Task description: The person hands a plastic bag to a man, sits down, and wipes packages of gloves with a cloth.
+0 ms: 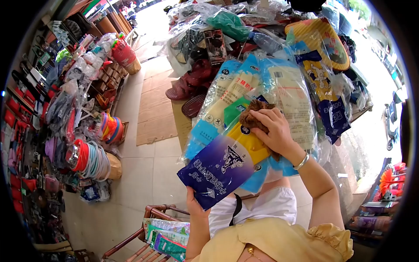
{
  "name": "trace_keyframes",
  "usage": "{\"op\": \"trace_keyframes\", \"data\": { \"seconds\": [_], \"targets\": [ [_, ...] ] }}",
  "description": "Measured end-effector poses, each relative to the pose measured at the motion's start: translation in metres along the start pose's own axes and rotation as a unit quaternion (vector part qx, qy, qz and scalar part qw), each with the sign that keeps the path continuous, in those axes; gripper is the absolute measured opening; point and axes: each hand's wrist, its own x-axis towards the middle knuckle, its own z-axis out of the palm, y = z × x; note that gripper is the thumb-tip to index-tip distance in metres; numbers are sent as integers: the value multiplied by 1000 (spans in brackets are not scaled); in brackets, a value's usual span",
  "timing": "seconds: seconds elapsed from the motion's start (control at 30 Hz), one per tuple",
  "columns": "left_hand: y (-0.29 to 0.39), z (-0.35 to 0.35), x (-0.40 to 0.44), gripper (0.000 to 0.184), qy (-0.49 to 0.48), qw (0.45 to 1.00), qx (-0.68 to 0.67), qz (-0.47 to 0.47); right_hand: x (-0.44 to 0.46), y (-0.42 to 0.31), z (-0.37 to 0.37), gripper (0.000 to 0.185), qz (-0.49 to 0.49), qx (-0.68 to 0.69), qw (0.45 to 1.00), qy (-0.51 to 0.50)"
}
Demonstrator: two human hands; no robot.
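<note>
A blue and yellow glove packet (222,163) with a printed cow figure lies tilted in front of my body. My left hand (196,201) grips its lower left corner. On the packet's upper yellow end, my right hand (275,131) presses a crumpled brown cloth (257,114), its fingers wrapped over the cloth. Beneath and beyond are pale blue and clear plastic packets (290,100) with printed text. Another blue and yellow packet (325,87) rests to their right.
Dark red sandals (190,85), a boxed item (215,46) and a yellow straw hat (321,43) lie on the heap. A bamboo chair (152,214) holding packets stands lower left. Shelves of goods and a hose-wrapped bucket (94,159) line the left; flattened cardboard (155,100) covers some floor.
</note>
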Motion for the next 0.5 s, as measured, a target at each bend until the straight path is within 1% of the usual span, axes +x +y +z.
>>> {"op": "trace_keyframes", "data": {
  "seconds": [0.5],
  "targets": [
    [0, -2, 2, 42, 6, 1000, -4, 5, 0, 0, 2, 44, -2, -14, 1000, 14]
  ]
}}
